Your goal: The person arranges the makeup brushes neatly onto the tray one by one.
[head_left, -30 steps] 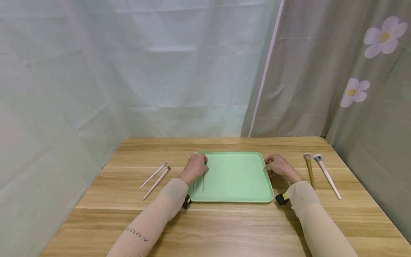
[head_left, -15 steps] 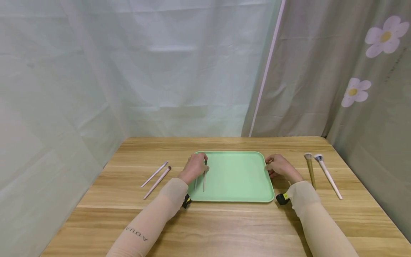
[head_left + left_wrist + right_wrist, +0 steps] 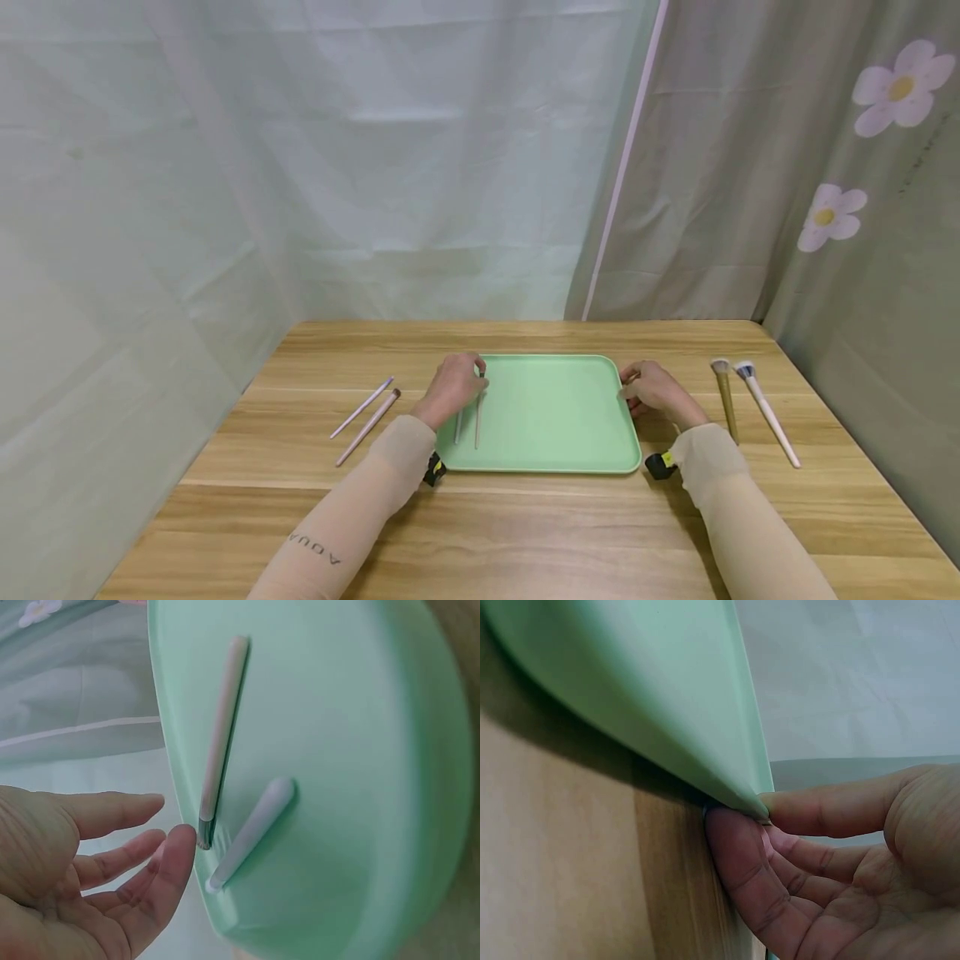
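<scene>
A mint-green tray (image 3: 557, 417) lies on the wooden table. On its left side rest two slim makeup brushes: a pink one (image 3: 220, 733) with a metal ferrule and a lilac one (image 3: 255, 832). Over the tray's left part is my left hand (image 3: 454, 385), thumb and fingers spread apart beside the pink brush's bristle end, with nothing between them. At the opposite side my right hand (image 3: 654, 390) pinches the tray's rim between thumb and index finger, as the right wrist view shows.
Left of the tray lie a thin lilac brush (image 3: 362, 408) and a pink brush (image 3: 369, 427). Beyond my right hand are a brush with a gold-brown handle (image 3: 725, 400) and a white-handled brush (image 3: 767, 415). Curtains (image 3: 450, 167) hang behind the table (image 3: 540, 533).
My left hand has risen slightly and moved a little off the pink brush on the tray. The right hand stays at the rim, and the tray has barely moved.
</scene>
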{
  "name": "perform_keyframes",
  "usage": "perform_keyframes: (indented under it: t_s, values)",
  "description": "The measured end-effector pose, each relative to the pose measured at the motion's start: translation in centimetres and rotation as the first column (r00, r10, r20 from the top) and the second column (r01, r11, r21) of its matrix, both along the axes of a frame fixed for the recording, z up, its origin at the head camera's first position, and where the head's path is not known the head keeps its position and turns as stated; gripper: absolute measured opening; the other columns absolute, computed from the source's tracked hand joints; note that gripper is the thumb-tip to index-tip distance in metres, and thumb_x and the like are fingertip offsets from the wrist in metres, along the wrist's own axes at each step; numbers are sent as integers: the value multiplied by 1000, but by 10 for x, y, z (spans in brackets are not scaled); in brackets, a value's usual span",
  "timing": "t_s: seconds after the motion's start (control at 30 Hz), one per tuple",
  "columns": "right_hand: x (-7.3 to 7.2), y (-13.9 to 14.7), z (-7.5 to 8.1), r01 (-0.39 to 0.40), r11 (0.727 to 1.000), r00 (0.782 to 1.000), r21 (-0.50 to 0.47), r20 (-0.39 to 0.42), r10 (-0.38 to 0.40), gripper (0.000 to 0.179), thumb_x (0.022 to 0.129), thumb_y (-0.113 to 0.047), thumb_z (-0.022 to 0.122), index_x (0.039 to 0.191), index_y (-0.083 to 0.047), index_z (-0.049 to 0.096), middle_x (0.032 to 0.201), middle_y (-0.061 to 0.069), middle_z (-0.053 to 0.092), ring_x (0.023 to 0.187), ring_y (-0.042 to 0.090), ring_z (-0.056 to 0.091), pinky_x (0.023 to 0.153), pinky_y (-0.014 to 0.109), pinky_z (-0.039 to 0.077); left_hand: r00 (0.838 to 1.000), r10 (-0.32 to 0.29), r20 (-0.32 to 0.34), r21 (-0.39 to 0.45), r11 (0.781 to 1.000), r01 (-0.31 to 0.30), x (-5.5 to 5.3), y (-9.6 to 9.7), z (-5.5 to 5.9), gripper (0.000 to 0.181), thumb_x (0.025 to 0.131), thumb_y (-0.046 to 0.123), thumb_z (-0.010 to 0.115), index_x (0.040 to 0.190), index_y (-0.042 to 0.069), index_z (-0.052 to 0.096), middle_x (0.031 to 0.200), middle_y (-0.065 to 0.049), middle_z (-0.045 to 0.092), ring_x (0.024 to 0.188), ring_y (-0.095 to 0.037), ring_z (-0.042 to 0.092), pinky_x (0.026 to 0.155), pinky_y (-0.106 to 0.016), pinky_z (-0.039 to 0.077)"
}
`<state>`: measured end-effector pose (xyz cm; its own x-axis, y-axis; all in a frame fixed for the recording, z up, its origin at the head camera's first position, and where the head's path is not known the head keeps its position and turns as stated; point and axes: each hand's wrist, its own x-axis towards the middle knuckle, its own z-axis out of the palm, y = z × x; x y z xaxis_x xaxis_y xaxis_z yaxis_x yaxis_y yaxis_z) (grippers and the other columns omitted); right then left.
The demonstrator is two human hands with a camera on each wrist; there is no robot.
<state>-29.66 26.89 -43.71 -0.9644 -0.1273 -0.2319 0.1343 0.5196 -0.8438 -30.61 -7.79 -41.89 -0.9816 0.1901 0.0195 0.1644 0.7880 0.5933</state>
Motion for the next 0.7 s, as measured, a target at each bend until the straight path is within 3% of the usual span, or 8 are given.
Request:
perform_keyframes:
  t_s: [0.1, 0.33, 0.53, 0.7]
  values:
    - [0, 0, -1, 0, 1000, 1000, -5, -1, 0, 37, 95, 4, 60, 129, 16, 51, 93, 17, 59, 73, 23, 62, 65, 36, 61, 1000, -18, -21, 20, 1000, 19, 0, -2, 0, 26, 98, 9, 71, 122, -1, 69, 93, -10, 70, 69, -17, 56, 55, -27, 47]
    - [0, 0, -2, 0, 1000, 1000, -8, -1, 0, 38, 94, 4, 60, 129, 17, 50, 92, 16, 60, 72, 22, 62, 63, 35, 61, 999, -39, -2, 91, 995, 39, -4, -10, 0, 27, 103, 14, 66, 128, 4, 68, 98, -9, 69, 72, -19, 60, 58, -29, 50]
    - [1, 0, -1, -1, 1000, 1000, -14, 0, 1, 38, 95, 4, 60, 130, 17, 50, 92, 16, 60, 73, 22, 62, 63, 35, 61, 995, -63, -82, 122, 990, 72, -8, -17, 0, 26, 104, 16, 63, 128, 8, 70, 106, -6, 70, 85, -20, 62, 65, -30, 51]
    - [1, 0, 0, -6, 1000, 1000, -16, -5, 6, 38, 95, 4, 60, 129, 17, 51, 91, 16, 60, 72, 23, 62, 63, 35, 61, 993, -54, -101, 149, 986, 69, -10, -25, 2, 24, 106, 18, 62, 127, 11, 71, 107, -5, 70, 94, -22, 63, 69, -31, 53]
